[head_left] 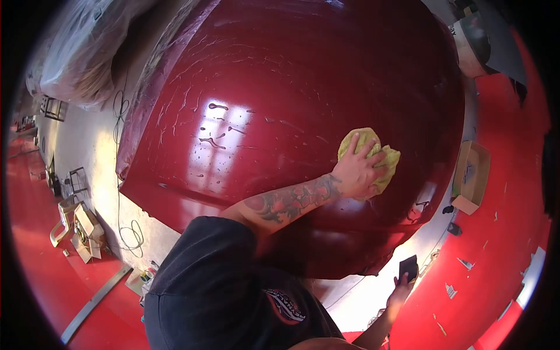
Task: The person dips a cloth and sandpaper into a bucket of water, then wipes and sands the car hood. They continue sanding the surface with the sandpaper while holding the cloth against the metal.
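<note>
Well apart: cloth (393, 158) and open box (479, 170)

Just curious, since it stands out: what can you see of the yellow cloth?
The cloth is yellow-green, soft-looking and rumpled, with uneven edges. It lies bunched on the glossy red panel. The left hand rests on it, fingers spread, hiding part of it. Whether it is damp, I can't tell.

Yellow cloth (389, 156), deep-red panel (280, 76).
</note>
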The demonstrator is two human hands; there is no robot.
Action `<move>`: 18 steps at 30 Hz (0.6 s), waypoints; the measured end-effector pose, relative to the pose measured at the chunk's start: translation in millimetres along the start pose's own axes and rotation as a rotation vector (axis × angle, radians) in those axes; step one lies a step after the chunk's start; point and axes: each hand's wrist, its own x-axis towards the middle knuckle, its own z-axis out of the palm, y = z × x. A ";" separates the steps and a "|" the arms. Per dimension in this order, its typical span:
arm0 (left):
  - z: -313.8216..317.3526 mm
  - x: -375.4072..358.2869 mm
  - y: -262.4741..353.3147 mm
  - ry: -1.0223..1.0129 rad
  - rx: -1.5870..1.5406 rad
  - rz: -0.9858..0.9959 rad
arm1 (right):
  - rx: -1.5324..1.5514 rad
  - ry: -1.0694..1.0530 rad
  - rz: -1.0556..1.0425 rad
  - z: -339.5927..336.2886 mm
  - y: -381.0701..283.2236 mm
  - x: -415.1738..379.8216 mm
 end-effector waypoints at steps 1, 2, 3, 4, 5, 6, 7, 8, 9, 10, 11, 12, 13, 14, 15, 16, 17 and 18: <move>1.2 -19.7 5.4 -0.019 -0.028 0.046 | -0.083 -0.015 -0.086 28.8 -42.7 21.1; -3.4 -36.6 -0.6 0.024 -0.040 0.024 | -0.125 -0.028 -0.192 54.9 -66.0 52.2; -19.6 -50.8 -13.4 0.077 -0.026 -0.032 | -0.209 -0.123 -0.503 89.4 -96.5 69.7; -34.1 -62.1 -32.0 0.177 0.043 -0.102 | -0.140 -0.180 -0.580 127.6 -118.7 79.5; -56.8 -68.8 -52.6 0.244 0.140 -0.168 | -0.357 -0.110 -0.720 165.4 -124.7 97.2; -67.7 -76.2 -81.4 0.344 0.252 -0.227 | -0.422 -0.145 -0.779 209.6 -132.1 93.9; -78.9 -80.5 -111.2 0.404 0.347 -0.326 | -0.838 -0.105 -0.726 248.1 -158.9 58.8; -90.4 -83.2 -140.3 0.465 0.377 -0.362 | -0.841 -0.020 -0.866 286.5 -154.4 40.6; -105.1 -78.2 -154.2 0.443 0.374 -0.444 | -0.853 -0.236 -1.036 323.5 -162.9 -12.7; -112.5 -52.0 -152.0 0.443 0.246 -0.462 | -0.837 -0.424 -1.186 349.1 -171.8 -60.2; -109.9 -32.2 -136.3 0.435 0.246 -0.430 | -0.820 -0.562 -1.334 371.8 -159.5 -89.9; -100.3 -8.1 -108.3 0.401 0.112 -0.357 | -0.721 -0.693 -1.438 388.8 -146.4 -114.1; -90.8 14.3 -79.1 0.365 -0.015 -0.289 | -0.838 -0.802 -1.536 395.6 -147.0 -129.0; -79.8 37.3 -48.3 0.335 -0.058 -0.260 | -0.813 -0.681 -1.600 415.2 -129.4 -127.9; -68.2 56.6 -20.8 0.309 -0.098 -0.241 | -0.442 -0.551 -1.679 424.1 -122.6 -110.8; -56.1 74.3 0.8 0.275 -0.091 -0.230 | -0.415 -0.498 -1.660 423.2 -125.9 -89.5; -48.5 86.1 14.0 0.248 -0.080 -0.224 | -0.387 -0.452 -1.649 417.8 -133.3 -61.0; -45.3 86.7 19.5 0.254 -0.068 -0.229 | -0.496 -0.464 -1.561 402.7 -149.4 -29.6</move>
